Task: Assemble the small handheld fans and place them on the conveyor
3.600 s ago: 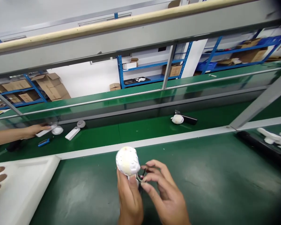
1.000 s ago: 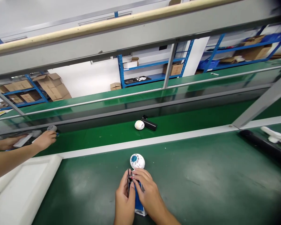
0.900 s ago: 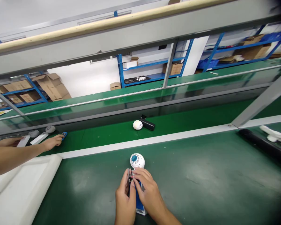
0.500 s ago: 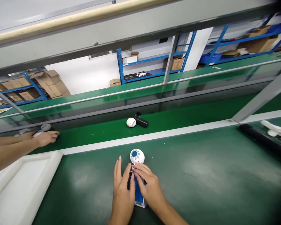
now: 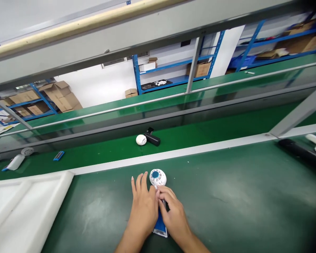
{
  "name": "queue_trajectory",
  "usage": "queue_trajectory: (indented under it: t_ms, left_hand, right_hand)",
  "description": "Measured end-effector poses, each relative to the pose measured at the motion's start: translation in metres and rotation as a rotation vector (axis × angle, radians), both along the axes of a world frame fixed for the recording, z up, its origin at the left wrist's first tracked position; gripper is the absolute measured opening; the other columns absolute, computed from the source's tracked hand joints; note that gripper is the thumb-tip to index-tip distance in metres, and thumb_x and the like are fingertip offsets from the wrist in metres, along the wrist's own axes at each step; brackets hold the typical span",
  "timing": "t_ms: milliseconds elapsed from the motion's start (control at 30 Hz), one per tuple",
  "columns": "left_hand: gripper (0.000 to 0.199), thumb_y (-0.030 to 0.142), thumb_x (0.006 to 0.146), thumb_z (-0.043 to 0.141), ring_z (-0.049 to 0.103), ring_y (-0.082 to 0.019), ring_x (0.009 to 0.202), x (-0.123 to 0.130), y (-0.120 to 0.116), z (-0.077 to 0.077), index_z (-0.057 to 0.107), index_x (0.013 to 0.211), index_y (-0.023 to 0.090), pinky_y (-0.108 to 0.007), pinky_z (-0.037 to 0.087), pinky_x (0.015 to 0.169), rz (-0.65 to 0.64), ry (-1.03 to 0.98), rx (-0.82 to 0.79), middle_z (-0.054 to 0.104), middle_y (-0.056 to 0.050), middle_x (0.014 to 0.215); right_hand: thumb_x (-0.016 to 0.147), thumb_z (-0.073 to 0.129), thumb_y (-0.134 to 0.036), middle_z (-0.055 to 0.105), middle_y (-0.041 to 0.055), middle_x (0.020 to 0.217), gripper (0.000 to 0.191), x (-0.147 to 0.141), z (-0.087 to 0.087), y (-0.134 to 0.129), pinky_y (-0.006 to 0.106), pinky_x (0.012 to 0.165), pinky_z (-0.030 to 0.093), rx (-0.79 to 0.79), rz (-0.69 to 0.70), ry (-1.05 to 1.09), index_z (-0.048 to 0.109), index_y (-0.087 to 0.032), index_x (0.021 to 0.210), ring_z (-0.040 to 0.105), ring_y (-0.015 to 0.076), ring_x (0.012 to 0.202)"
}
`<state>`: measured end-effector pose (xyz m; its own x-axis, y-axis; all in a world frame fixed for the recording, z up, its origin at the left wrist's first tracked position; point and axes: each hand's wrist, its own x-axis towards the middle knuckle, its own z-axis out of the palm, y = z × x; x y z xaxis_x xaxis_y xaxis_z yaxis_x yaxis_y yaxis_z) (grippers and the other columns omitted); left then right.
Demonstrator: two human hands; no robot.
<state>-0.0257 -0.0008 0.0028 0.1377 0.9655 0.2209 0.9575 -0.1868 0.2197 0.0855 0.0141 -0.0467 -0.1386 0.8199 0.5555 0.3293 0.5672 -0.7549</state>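
Note:
On the green bench lies a white device with a round vented head (image 5: 158, 177), a blue disc at its centre, and a blue body with a white rim (image 5: 160, 225) towards me. My left hand (image 5: 144, 207) lies over the body's left side, thumb and forefinger closed at the neck and the other fingers stretched forward. From the right, my right hand (image 5: 173, 211) pinches at the same neck, fingertips touching the left hand's. A small whitish bit shows between the fingertips, but its kind is hidden.
Behind a white strip, the green belt (image 5: 200, 137) carries a white round-headed piece (image 5: 141, 140) with a black handle (image 5: 152, 139), and a blue rectangular piece (image 5: 58, 155). A white foam tray (image 5: 55, 196) sits left; a black bar (image 5: 300, 154) lies right. A metal post (image 5: 300, 109) stands right.
My left hand has turned over the device and its forefinger has bent in at the neck. A co-worker's arms have drawn back left, uncovering the blue piece. The white-and-black pieces have shifted left.

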Motion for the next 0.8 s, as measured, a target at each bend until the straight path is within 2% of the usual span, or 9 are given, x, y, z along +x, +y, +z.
queue_trajectory:
  t_ms: [133,267,400,500,600,700,800]
  left_hand:
    - [0.021,0.008,0.082,0.036,0.035,-0.032,0.125,0.002,0.000,0.000,0.056,0.081,0.016,-0.061,0.025,0.102,-0.003,-0.043,-0.012,0.045,-0.016,0.127]
    - [0.018,0.009,0.082,0.036,0.035,-0.030,0.123,-0.001,-0.004,0.001,0.051,0.076,0.017,-0.060,0.023,0.103,-0.029,-0.290,-0.123,0.046,-0.015,0.123]
    - [0.019,0.014,0.086,0.033,0.041,-0.025,0.118,-0.003,-0.005,0.000,0.044,0.071,0.019,-0.048,0.036,0.097,-0.016,-0.589,-0.193,0.046,-0.015,0.119]
    - [0.023,0.019,0.088,0.030,0.044,-0.024,0.117,-0.004,-0.004,0.000,0.043,0.070,0.020,-0.039,0.044,0.089,-0.008,-0.661,-0.230,0.048,-0.016,0.116]
    - [0.023,0.022,0.088,0.031,0.045,-0.025,0.117,-0.005,-0.001,0.001,0.046,0.071,0.019,-0.040,0.042,0.090,0.002,-0.707,-0.247,0.050,-0.016,0.116]
    - [0.023,0.026,0.089,0.034,0.042,-0.025,0.121,-0.007,-0.002,0.001,0.051,0.076,0.019,-0.042,0.036,0.097,0.030,-0.746,-0.259,0.049,-0.014,0.122]
    - [0.024,0.034,0.088,0.038,0.038,-0.024,0.124,-0.010,-0.011,-0.005,0.049,0.105,0.020,-0.043,0.032,0.102,0.156,-0.897,-0.280,0.037,-0.014,0.136]
  right_hand:
    - [0.085,0.039,-0.011,0.061,0.0086,0.088,0.018,0.005,-0.001,-0.001,0.038,0.078,0.051,0.036,0.022,-0.060,0.053,-0.020,0.079,0.058,0.0223,0.092]
    - [0.085,0.037,-0.007,0.058,0.0068,0.086,0.020,0.008,0.001,-0.003,0.040,0.083,0.050,0.064,0.072,-0.112,0.051,-0.021,0.083,0.055,0.0217,0.095]
    - [0.085,0.036,-0.006,0.059,0.0061,0.085,0.020,0.006,0.003,-0.005,0.044,0.090,0.047,0.077,0.077,-0.111,0.050,-0.020,0.084,0.056,0.0209,0.095]
    - [0.085,0.035,-0.006,0.058,0.0057,0.083,0.020,0.005,0.005,-0.005,0.046,0.093,0.045,0.058,0.096,-0.112,0.050,-0.020,0.085,0.056,0.0206,0.096]
    - [0.086,0.035,-0.007,0.058,0.0052,0.082,0.020,0.004,0.005,-0.005,0.048,0.095,0.042,0.037,0.106,-0.115,0.050,-0.020,0.084,0.056,0.0205,0.095]
    - [0.086,0.038,-0.008,0.059,0.0050,0.082,0.017,0.003,0.004,-0.003,0.049,0.095,0.042,0.053,0.082,-0.101,0.050,-0.020,0.084,0.057,0.0200,0.092]
    - [0.086,0.041,-0.010,0.061,0.0050,0.082,0.015,0.002,0.002,-0.002,0.050,0.093,0.042,0.048,0.057,-0.075,0.051,-0.020,0.082,0.058,0.0201,0.089]
